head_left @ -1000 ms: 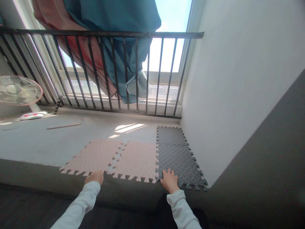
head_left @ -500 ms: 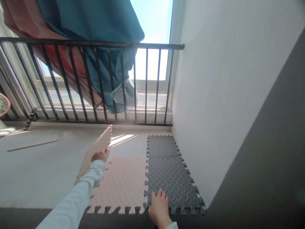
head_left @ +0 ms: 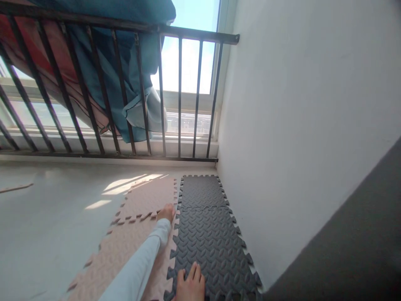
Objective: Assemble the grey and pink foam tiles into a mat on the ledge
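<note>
Two dark grey foam puzzle mats (head_left: 206, 225) lie joined along the white wall. Beside them on the left lie two pink foam mats: the far one (head_left: 150, 198) and the near one (head_left: 122, 255). My left hand (head_left: 166, 212) reaches forward and rests on the near right corner of the far pink mat, where it meets the near pink mat and the grey mats. My right hand (head_left: 191, 286) presses flat, fingers spread, on the near edge of the closest grey mat. Neither hand holds anything.
A black metal railing (head_left: 125, 83) stands in front of a window, with teal and red cloth (head_left: 103, 75) hanging over it. The white wall (head_left: 297, 125) borders the mats on the right. A thin wooden stick (head_left: 15, 188) lies on the grey floor at far left.
My left hand lifted the left pink mat, carried it forward and laid it down beyond the other pink mat, next to the far grey mat. The camera moved forward and right; the fan left view.
</note>
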A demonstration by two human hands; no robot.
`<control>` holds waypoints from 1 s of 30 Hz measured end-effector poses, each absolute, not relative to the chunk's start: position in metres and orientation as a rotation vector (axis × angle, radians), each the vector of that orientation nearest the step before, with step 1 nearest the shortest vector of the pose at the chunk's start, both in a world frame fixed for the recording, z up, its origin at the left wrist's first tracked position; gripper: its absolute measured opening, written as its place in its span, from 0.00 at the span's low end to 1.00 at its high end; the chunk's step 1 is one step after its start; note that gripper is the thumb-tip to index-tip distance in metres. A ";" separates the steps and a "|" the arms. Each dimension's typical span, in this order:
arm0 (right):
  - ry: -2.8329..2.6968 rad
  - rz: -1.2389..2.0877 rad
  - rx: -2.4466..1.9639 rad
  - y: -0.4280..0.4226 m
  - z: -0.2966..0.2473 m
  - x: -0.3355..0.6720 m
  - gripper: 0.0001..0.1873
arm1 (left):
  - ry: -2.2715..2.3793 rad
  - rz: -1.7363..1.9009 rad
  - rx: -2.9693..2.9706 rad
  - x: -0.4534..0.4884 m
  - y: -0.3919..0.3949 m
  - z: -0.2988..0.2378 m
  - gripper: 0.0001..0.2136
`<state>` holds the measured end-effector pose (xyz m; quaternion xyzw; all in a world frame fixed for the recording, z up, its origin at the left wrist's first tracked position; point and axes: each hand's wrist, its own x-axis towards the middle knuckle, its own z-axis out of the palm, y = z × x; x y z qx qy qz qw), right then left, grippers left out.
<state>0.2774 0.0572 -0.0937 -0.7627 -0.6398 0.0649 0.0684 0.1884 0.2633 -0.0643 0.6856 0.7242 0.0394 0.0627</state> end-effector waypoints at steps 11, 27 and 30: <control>-1.867 0.225 -2.366 0.061 -0.100 0.264 0.16 | 2.093 0.182 2.243 0.189 0.284 -0.056 0.14; -1.906 0.139 -2.380 0.056 -0.088 0.262 0.14 | 1.897 -0.019 2.379 0.187 0.281 -0.067 0.15; -1.918 0.169 -2.381 0.056 -0.087 0.263 0.15 | 1.852 -0.058 2.392 0.188 0.283 -0.064 0.14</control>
